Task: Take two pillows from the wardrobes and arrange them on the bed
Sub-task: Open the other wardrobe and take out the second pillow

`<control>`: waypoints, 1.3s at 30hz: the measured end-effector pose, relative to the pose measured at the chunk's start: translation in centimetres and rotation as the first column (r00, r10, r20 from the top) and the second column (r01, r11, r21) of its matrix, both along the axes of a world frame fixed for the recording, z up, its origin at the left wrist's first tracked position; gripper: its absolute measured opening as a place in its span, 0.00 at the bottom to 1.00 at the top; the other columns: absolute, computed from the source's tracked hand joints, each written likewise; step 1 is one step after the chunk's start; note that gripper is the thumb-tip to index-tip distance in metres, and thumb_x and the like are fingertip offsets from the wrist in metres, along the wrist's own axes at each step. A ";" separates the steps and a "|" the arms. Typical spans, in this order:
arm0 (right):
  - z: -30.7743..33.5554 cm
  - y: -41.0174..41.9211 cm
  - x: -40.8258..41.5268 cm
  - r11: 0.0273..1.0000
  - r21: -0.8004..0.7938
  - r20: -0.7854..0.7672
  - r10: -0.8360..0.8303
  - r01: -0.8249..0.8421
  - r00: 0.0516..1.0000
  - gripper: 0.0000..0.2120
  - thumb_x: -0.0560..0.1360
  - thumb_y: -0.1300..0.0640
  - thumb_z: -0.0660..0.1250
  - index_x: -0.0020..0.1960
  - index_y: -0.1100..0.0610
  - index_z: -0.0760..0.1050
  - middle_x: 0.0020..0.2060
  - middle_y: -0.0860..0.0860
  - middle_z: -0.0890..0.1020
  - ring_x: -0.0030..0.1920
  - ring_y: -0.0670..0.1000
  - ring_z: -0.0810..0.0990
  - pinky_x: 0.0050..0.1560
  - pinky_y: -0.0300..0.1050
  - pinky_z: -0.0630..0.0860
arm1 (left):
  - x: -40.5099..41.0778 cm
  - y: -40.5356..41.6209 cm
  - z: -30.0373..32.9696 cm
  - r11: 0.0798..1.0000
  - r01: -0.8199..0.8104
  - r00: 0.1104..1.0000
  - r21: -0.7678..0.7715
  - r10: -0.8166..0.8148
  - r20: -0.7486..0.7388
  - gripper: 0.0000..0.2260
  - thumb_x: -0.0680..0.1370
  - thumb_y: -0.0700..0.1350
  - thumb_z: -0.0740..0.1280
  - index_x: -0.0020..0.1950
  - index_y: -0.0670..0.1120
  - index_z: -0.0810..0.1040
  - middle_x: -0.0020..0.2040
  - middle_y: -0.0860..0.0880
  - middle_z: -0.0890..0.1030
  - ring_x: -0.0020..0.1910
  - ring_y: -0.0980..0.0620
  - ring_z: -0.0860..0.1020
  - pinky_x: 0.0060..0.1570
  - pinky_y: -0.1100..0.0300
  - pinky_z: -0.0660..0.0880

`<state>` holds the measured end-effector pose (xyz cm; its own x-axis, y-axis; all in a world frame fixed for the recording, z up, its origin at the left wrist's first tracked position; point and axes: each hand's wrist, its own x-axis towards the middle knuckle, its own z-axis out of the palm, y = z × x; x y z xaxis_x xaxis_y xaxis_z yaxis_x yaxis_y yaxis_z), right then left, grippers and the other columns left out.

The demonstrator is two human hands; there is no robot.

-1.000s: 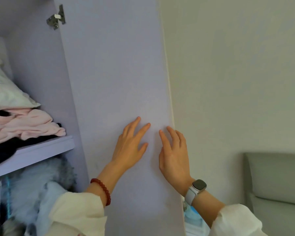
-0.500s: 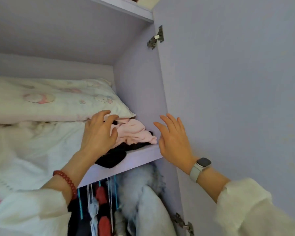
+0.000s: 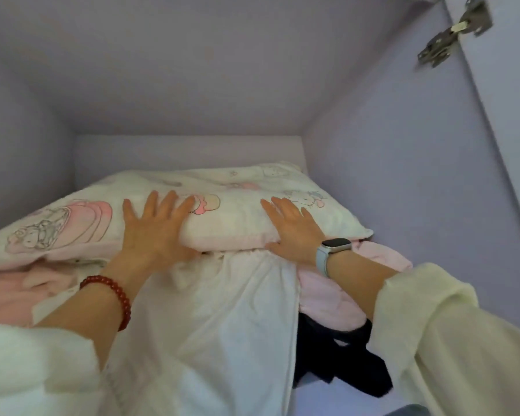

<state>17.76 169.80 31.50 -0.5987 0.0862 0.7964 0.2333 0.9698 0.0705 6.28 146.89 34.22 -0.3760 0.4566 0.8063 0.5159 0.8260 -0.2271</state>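
1. Pillow, printed with pink cartoon figures, lies on top of the folded stack inside the wardrobe, directly under both hands and running off past the left hand.
2. The left hand is spread flat on the pillow's top with fingers splayed, the thumb down at its front edge. The right hand lies on the pillow nearer its right corner, thumb tucked under the front edge. The hands are set well apart, and neither has closed round the pillow yet; this looks like the start of the first pick.
3. Below the hands, touching the pillow's underside, sit a white sheet, pink bedding under the right wrist and dark clothing nearer the right sleeve.
4. Risks, as I judge them:
   - Pulling with flat palms could let the soft pillow slide out of the hands.
   - Friction may drag the white sheet forward too and tip the stack off the shelf.
   - The pillow's far end, beyond the left hand, could sag and catch.
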 end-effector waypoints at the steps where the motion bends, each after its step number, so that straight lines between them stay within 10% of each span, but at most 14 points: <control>1: 0.3 0.4 -1.5 1.000 -0.017 0.026 -0.014 0.015 1.000 0.39 0.73 0.46 0.62 0.73 0.48 0.39 0.75 0.52 0.48 0.75 0.55 0.45 0.72 0.62 0.48 | -1.0 0.4 0.1 1.000 -0.021 0.999 0.014 0.022 -0.032 0.44 0.65 0.69 0.64 0.72 0.57 0.44 0.75 0.50 0.52 0.73 0.44 0.48 0.68 0.35 0.44; 7: 1.9 1.0 -4.9 0.986 -0.009 -0.222 -0.165 0.168 0.961 0.31 0.71 0.57 0.66 0.69 0.51 0.55 0.63 0.55 0.68 0.63 0.57 0.66 0.55 0.58 0.65 | -2.0 2.4 1.3 0.996 0.004 0.963 0.086 0.020 -0.269 0.20 0.71 0.51 0.68 0.61 0.47 0.70 0.54 0.48 0.77 0.54 0.44 0.72 0.57 0.47 0.64; 19: 11.0 -5.9 9.5 0.912 0.264 -0.660 -0.067 0.314 0.749 0.14 0.64 0.73 0.59 0.44 0.59 0.72 0.36 0.55 0.76 0.39 0.58 0.73 0.40 0.50 0.62 | 11.6 -1.8 7.8 0.874 0.320 0.821 0.366 -0.062 -0.568 0.08 0.67 0.29 0.64 0.37 0.41 0.70 0.32 0.42 0.73 0.32 0.43 0.69 0.34 0.52 0.58; 31: 9.2 -12.8 35.4 0.852 0.392 -0.610 -0.043 0.348 0.791 0.06 0.65 0.69 0.67 0.38 0.61 0.74 0.26 0.59 0.79 0.25 0.61 0.76 0.27 0.45 0.62 | 32.1 -7.4 6.5 0.772 0.485 0.748 0.410 -0.123 -0.652 0.09 0.71 0.38 0.55 0.38 0.42 0.75 0.29 0.43 0.78 0.31 0.42 0.73 0.33 0.53 0.60; 39: -0.5 -13.6 50.2 0.889 0.207 -0.360 -0.319 0.408 0.877 0.06 0.73 0.60 0.60 0.48 0.53 0.73 0.37 0.54 0.84 0.38 0.61 0.81 0.32 0.46 0.63 | 42.8 -6.5 -1.1 0.749 0.611 0.727 0.256 -0.401 -0.558 0.09 0.67 0.38 0.57 0.33 0.43 0.75 0.24 0.43 0.76 0.25 0.42 0.74 0.27 0.56 0.65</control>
